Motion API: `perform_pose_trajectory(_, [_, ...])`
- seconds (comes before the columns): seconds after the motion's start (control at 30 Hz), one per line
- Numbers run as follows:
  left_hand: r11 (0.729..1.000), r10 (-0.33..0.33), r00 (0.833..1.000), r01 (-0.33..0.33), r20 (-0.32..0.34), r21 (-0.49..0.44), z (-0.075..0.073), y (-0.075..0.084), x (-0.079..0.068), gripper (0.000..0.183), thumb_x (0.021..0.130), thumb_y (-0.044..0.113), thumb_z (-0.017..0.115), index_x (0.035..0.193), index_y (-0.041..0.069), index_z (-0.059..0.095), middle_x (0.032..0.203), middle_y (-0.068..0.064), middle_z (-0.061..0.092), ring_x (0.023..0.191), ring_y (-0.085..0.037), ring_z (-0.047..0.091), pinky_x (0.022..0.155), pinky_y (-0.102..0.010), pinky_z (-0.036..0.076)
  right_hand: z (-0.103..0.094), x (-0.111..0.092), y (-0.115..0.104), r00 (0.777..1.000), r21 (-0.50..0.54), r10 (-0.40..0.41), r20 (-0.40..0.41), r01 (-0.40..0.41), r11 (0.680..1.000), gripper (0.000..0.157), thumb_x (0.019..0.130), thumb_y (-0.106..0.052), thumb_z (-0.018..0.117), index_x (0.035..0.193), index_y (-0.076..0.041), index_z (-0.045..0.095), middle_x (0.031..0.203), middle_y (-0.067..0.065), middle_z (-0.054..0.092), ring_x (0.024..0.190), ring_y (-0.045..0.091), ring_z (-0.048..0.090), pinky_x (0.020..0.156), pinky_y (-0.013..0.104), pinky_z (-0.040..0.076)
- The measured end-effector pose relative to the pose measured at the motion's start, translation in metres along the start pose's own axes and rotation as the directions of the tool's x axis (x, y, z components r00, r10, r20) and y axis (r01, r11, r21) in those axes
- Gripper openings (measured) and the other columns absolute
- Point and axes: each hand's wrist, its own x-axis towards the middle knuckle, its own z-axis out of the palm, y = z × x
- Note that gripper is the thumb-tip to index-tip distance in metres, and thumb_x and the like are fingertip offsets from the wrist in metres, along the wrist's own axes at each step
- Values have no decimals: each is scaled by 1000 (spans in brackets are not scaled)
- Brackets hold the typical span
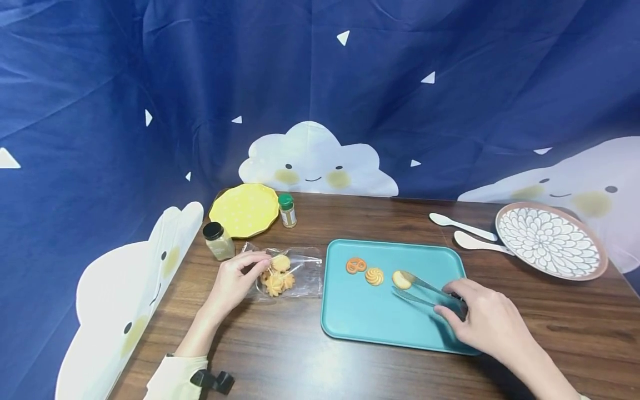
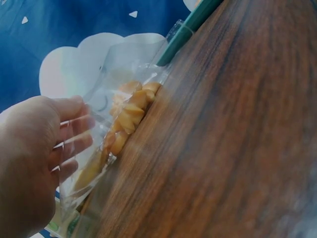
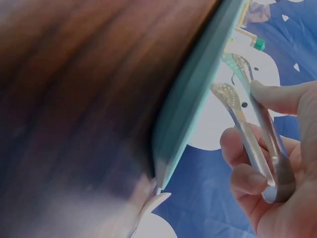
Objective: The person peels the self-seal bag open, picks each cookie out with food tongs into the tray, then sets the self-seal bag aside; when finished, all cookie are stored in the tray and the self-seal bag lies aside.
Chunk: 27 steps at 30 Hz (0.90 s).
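Note:
My left hand [image 1: 237,278] pinches the top film of a clear plastic bag [image 1: 307,272], which lies on the table with several cookies [image 1: 274,283] inside. In the left wrist view the thumb and fingertips hold the film lifted beside the cookies [image 2: 130,115]. Metal tongs [image 1: 425,288] are gripped in my right hand [image 1: 487,316], their arms spread apart over the teal tray [image 1: 350,322]. One tong tip overlaps a round pale cookie [image 1: 401,279] on the tray. To its left are a swirl cookie [image 1: 374,276] and a small pretzel [image 1: 355,265]. The right wrist view shows the tongs [image 3: 252,124] between thumb and fingers.
Behind the bag stand a black-capped jar [image 1: 219,242], a yellow dotted plate [image 1: 244,211] and a green-capped shaker [image 1: 287,211]. Two white spoons [image 1: 470,226] and a petal-patterned plate [image 1: 550,241] lie at the right. A blue cloud-printed curtain [image 1: 280,72] hangs along the table's back edge.

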Motion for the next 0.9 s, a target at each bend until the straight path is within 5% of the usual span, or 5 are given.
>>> perform_pose_trajectory(0.27, [999, 22, 999, -21, -27, 30, 2, -3, -2, 14, 95, 35, 71, 106, 29, 78, 113, 9, 78, 112, -12, 71, 98, -6, 48, 15, 36, -30, 1000, 82, -9, 30, 7, 997, 23, 82, -34, 83, 100, -22, 76, 96, -7, 77, 82, 15, 74, 67, 40, 58])
perform_pose_trajectory(0.47, [998, 60, 998, -59, -34, 29, 2, -2, -1, 14, 95, 31, 72, 106, 25, 79, 112, 7, 78, 111, -14, 72, 98, -4, 47, 45, 73, -70, 990, 118, -18, 143, 1, 993, 24, 92, -36, 75, 110, -22, 76, 103, -5, 77, 92, 16, 74, 76, 42, 60])
perform_pose_trajectory(0.73, [997, 60, 998, -58, -27, 46, 1, 0, 0, 14, 95, 32, 71, 106, 26, 79, 111, 9, 78, 111, -11, 72, 97, -4, 47, 76, 100, -100, 979, 50, -137, 152, 131, 990, 19, 90, -33, 78, 106, -22, 75, 93, -7, 71, 86, 14, 69, 75, 39, 59])
perform_pose_trajectory(0.9, [997, 56, 998, -54, -24, 58, 1, 0, -1, 14, 96, 33, 71, 105, 27, 79, 111, 10, 78, 111, -10, 72, 96, -5, 48, 86, 109, -116, 958, 52, -192, 215, 185, 981, 27, 89, -36, 77, 111, -20, 75, 97, -5, 71, 94, 17, 70, 87, 41, 59])
